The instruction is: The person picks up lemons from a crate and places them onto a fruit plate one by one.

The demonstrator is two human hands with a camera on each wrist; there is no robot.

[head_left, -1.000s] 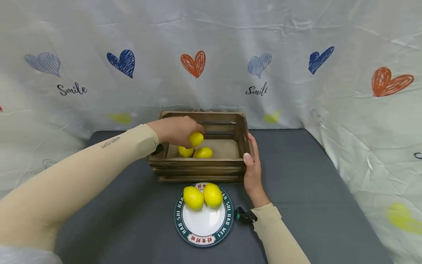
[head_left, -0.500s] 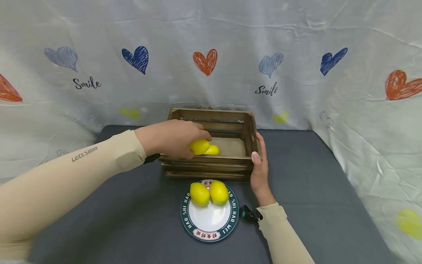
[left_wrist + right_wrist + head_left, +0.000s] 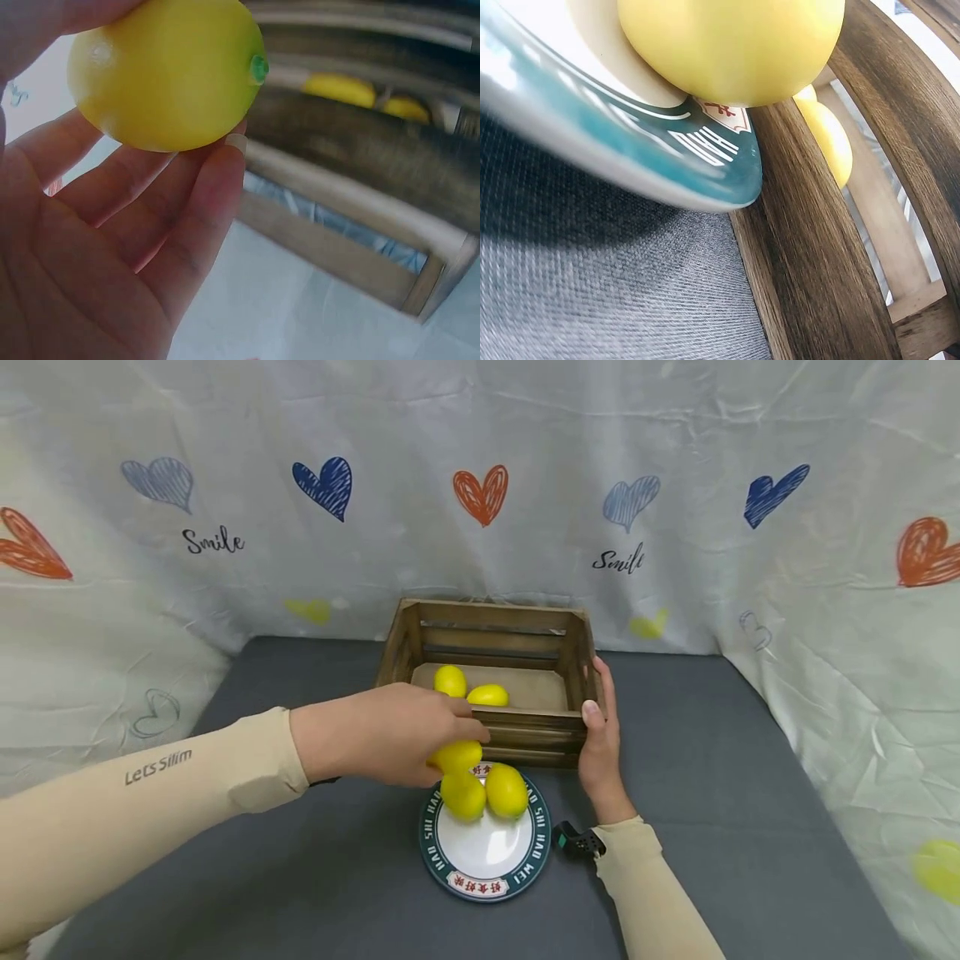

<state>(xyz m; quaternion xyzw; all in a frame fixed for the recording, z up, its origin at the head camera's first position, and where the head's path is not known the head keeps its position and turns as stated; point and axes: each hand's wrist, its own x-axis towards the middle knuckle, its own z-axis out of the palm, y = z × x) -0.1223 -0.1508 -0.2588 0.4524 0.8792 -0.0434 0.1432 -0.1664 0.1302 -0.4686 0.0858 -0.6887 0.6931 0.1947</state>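
Note:
My left hand [image 3: 390, 731] pinches a yellow lemon [image 3: 456, 757] between the crate's front and the plate's back rim. In the left wrist view, thumb and fingers close round this lemon [image 3: 169, 79], its green stem end showing. At the crate's front right corner, my right hand [image 3: 602, 768] grips the wooden crate [image 3: 532, 731], thumb at the front and fingers along the outer side. Two lemons, one at the left [image 3: 450, 680] and one further right [image 3: 488, 695], lie inside the crate. On the round plate [image 3: 483, 860] sit a left lemon [image 3: 462, 798] and a right lemon [image 3: 507, 792].
A dark grey tabletop [image 3: 690, 777] carries everything. Behind and at both sides hangs a pale cloth [image 3: 555, 427] printed with hearts. The crate's slatted back wall [image 3: 491, 639] stands near that cloth. The plate's green rim [image 3: 705, 165] lies close to the crate.
My left hand has taken a lemon from inside the crate, over its front rim and towards the plate. My right hand keeps its grip on the crate. The head view has shifted slightly.

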